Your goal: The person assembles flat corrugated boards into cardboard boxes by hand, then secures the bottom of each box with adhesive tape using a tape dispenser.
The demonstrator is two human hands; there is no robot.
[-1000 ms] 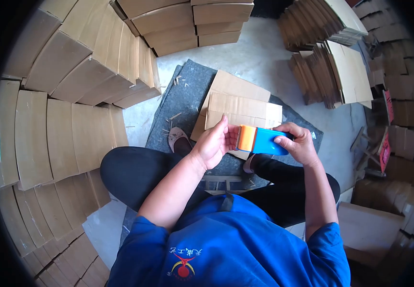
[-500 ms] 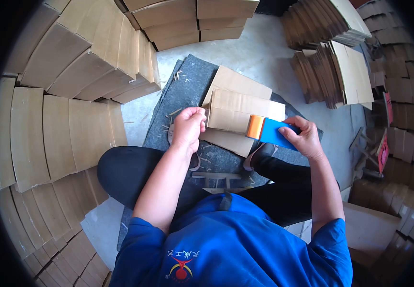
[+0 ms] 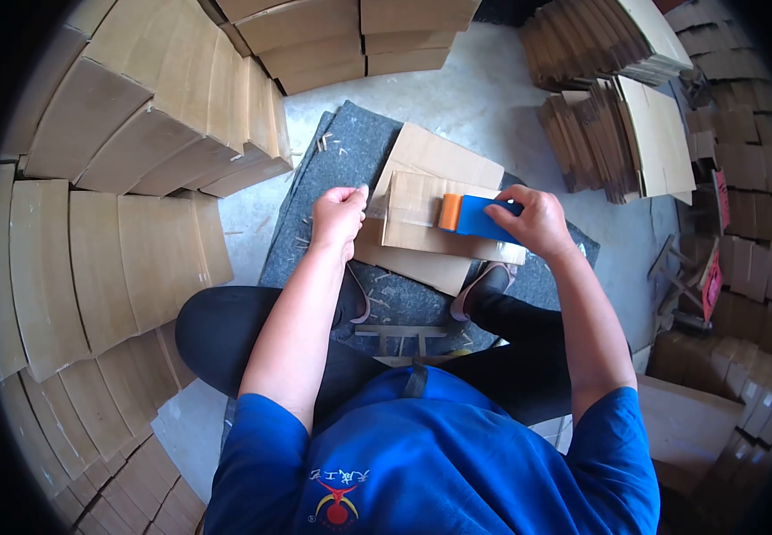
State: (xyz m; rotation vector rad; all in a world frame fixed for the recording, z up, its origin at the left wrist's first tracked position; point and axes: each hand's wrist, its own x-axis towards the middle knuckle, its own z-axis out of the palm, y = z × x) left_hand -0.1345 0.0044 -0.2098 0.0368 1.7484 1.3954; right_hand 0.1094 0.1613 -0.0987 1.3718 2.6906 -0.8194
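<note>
My right hand (image 3: 533, 221) is wrapped round a blue tape dispenser (image 3: 484, 218) with an orange front part, which lies over the top of a small cardboard box (image 3: 412, 234). A shiny strip, apparently tape, runs from the dispenser toward the box's left end. Just left of that end, my left hand (image 3: 341, 214) is closed, fingers pressed together; what it holds, if anything, is too small to name. Under the box lies a flat piece of cardboard (image 3: 435, 150) on a dark grey mat (image 3: 359, 129).
Stacked cardboard boxes (image 3: 91, 259) rise on the left, with more boxes (image 3: 314, 45) at the top. Flat cardboard bundles (image 3: 618, 134) stand at the upper right. A metal frame (image 3: 671, 276) is at the right. Small scraps lie on the mat.
The dispenser and my right hand have moved left along the box. My left hand has shifted slightly left and up, away from the box's end.
</note>
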